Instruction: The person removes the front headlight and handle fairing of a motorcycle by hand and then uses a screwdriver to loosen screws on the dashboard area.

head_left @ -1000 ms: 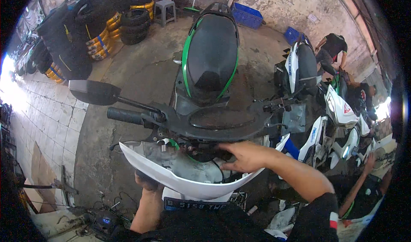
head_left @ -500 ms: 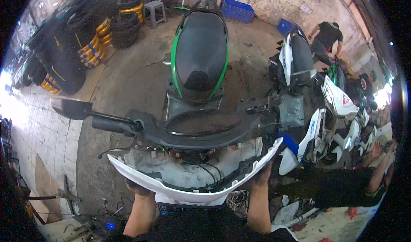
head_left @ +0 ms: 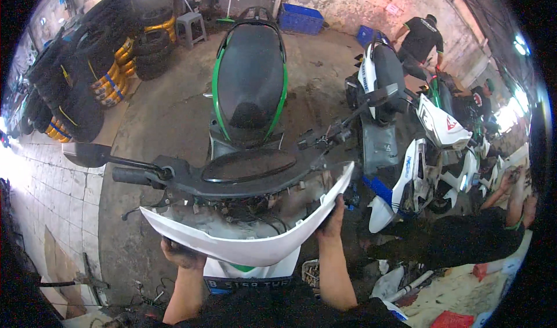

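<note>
A long curved white scooter cover panel (head_left: 249, 249) is held in both hands in front of the handlebar of a black-and-green scooter (head_left: 250, 78). My left hand (head_left: 182, 255) is closed around its lower left edge, and my right hand (head_left: 332, 219) around its right end. Behind the panel, the open front of the handlebar housing (head_left: 232, 190) shows cables and dusty inner parts. The panel looks apart from the housing, though its far edge partly hides the gap. Below it are the white front body (head_left: 284, 267) and a dark number plate (head_left: 255, 285).
Mirror (head_left: 87, 155) juts out at left. Tyres (head_left: 75, 96) are stacked at far left, near a grey stool (head_left: 190, 28). Blue crates (head_left: 301, 19) stand by the wall. A white scooter (head_left: 377, 72) and loose white panels (head_left: 406, 171) lie rightward. People (head_left: 422, 40) work at right.
The panel has tipped so more of its smooth outer face shows, its right end raised. Both hands moved with it. The whole view has shifted, with the scooter now further left.
</note>
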`<state>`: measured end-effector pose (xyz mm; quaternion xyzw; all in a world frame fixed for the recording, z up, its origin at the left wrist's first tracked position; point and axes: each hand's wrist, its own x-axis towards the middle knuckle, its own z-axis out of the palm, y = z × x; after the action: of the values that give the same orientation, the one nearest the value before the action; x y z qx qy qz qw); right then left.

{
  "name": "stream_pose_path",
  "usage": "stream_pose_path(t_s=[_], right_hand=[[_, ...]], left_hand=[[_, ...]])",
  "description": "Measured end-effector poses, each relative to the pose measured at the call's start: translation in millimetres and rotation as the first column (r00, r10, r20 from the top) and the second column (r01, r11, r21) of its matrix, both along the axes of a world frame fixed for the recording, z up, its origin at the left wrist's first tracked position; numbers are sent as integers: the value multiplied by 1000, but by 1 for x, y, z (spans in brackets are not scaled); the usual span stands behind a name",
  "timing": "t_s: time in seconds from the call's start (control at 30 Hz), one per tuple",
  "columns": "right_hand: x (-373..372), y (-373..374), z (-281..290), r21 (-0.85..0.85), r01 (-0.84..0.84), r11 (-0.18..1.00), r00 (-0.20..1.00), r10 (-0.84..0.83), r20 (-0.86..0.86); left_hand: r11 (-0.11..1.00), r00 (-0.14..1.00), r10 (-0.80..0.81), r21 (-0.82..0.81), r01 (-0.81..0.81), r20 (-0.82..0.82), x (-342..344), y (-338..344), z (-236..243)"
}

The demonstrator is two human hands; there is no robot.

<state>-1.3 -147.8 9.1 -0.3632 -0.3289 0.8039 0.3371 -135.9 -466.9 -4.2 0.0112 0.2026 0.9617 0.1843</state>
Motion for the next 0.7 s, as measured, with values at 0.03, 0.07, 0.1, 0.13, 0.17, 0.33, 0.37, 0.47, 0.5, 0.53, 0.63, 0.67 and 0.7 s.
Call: stream_pose_path(t_s=[0.03,0.07,0.1,0.13,0.17,0.33,0.37,0.47,0.5,0.53,0.63,0.67,0.7], right_hand=[[-4,4,-3,-26,-21,999,1000,22,17],[-7,7,-6,-40,-37,998,998,39,53],[-10,8,-7,-16,-47,999,998,48,46],[-15,10,-4,0,-62,998,996,61,70],[-19,11,-1,19,-78,997,993,76,95],[-33,18,5,44,-95,994,993,92,71],[-34,22,0,75,-88,993,995,84,62],[-36,15,18,11,-93,996,995,93,45],[-33,18,18,47,-74,996,997,72,30],[-33,23,16,23,-97,995,994,98,-44],[-40,24,18,7,-86,996,995,86,-41],[-43,23,19,48,-72,996,997,73,-16],[-45,23,19,88,-56,995,998,56,7]], left_hand=[[1000,1000,-8,3,8,2,2,5,5],[995,996,47,-87,-40,74,3,10,9],[981,984,108,-178,-82,141,4,16,14],[975,988,117,-202,-94,105,4,21,26],[975,987,127,-196,-105,102,4,23,21],[962,983,133,-253,-98,124,-3,38,42],[956,983,137,-276,-99,123,-6,40,46],[951,971,111,-306,-43,210,-16,40,27],[958,975,76,-287,-14,208,-16,48,32],[953,981,84,-302,-29,173,-15,52,36],[945,982,131,-316,-83,134,-15,55,43],[956,985,85,-292,-38,149,-19,52,41],[963,986,34,-268,11,162,-22,51,42]])
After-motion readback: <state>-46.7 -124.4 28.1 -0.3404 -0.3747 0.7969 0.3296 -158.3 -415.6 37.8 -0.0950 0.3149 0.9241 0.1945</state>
